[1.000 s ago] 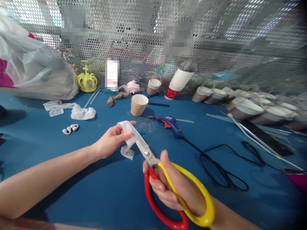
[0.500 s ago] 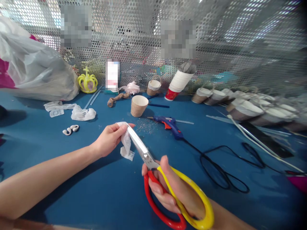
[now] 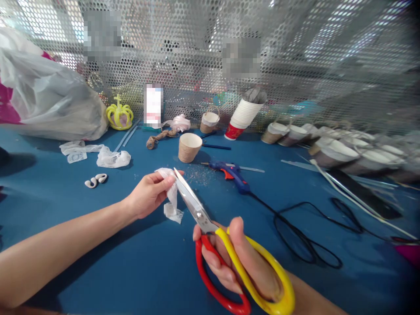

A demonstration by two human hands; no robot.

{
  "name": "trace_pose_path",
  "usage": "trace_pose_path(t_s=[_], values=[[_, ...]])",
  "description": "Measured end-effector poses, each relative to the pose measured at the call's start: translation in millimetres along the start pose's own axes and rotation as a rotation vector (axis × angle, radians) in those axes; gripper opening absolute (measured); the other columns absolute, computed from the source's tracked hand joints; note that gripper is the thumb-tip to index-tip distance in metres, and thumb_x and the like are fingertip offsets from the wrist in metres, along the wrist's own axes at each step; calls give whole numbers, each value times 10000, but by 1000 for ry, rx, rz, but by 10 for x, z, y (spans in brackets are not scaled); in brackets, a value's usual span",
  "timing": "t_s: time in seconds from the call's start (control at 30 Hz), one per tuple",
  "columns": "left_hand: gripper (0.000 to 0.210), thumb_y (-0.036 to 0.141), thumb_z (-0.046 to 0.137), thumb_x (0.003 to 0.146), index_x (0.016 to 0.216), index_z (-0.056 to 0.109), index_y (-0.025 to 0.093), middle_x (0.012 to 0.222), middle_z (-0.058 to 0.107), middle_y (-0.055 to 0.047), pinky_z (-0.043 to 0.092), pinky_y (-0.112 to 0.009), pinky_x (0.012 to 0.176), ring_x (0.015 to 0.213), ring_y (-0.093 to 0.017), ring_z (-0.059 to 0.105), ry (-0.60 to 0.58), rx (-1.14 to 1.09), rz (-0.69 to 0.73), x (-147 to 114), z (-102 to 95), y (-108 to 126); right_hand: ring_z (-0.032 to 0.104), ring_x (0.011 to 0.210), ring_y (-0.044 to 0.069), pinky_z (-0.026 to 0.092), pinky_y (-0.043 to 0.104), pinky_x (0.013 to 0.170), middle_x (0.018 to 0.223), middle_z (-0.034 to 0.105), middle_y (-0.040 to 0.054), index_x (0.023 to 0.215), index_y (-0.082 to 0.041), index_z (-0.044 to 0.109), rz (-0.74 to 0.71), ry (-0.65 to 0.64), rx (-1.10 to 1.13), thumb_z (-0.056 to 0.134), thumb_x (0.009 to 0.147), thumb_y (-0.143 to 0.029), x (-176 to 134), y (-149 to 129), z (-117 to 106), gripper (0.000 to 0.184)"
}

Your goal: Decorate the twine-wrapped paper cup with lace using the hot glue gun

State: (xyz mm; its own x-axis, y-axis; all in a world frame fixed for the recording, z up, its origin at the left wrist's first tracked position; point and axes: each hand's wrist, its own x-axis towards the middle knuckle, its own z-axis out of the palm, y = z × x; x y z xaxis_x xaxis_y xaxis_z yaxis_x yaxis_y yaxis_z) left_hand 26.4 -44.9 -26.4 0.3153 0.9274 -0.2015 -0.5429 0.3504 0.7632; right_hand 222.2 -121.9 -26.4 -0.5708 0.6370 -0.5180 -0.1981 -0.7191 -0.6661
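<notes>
Between the thumb and fingers of my left hand is a strip of thin white lace ribbon, its lower end dangling to the table. My right hand is wrapped in the handles, one red and one yellow, of a pair of scissors. The blades are slightly parted, with their tips against the ribbon beside my left fingertips; whether cloth lies between them I cannot tell. Just beyond stands a twine-wrapped paper cup. A blue hot glue gun lies right of the cup.
More white lace and white earbuds lie at left, near a big plastic bag. Behind are a yellow crown-shaped piece, twine and stacked paper cups. Small baskets crowd the right, above a black cord.
The scissor blades have opened a little, and the yellow handle has moved away from the red one with my right thumb. My left hand keeps its hold on the ribbon.
</notes>
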Motion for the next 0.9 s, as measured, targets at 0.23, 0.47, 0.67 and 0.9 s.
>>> trace_pose_path(t_s=[0.23, 0.47, 0.67, 0.9], values=[[289, 145, 755, 628, 912, 702, 138, 699, 663, 0, 446, -191, 629, 614, -74, 565, 0, -17, -5, -11, 3, 16, 257, 337, -3, 200, 105, 290, 528, 427, -62, 860, -180, 601, -10, -25, 4, 478, 559, -811, -31, -37, 29, 710], [346, 155, 766, 615, 954, 699, 147, 703, 661, 1, 449, -192, 632, 613, -72, 575, -46, -22, -30, -9, -15, 20, 259, 330, -6, 187, 111, 287, 532, 440, -60, 867, -166, 593, 2, -38, 18, 493, 566, -799, -20, -66, -7, 708], [373, 171, 786, 594, 957, 702, 157, 694, 679, -2, 463, -181, 626, 615, -76, 596, -57, -23, -49, -16, -1, 14, 260, 330, -2, 178, 114, 281, 530, 444, -51, 882, -149, 594, -2, -38, 35, 486, 579, -796, 0, -55, -24, 722], [371, 178, 804, 570, 928, 711, 145, 687, 676, -5, 467, -173, 611, 598, -71, 592, -75, -36, -37, -18, 5, 34, 272, 322, -6, 211, 100, 277, 522, 455, -59, 856, -172, 618, -6, -57, 1, 523, 561, -777, -38, -71, -24, 680]])
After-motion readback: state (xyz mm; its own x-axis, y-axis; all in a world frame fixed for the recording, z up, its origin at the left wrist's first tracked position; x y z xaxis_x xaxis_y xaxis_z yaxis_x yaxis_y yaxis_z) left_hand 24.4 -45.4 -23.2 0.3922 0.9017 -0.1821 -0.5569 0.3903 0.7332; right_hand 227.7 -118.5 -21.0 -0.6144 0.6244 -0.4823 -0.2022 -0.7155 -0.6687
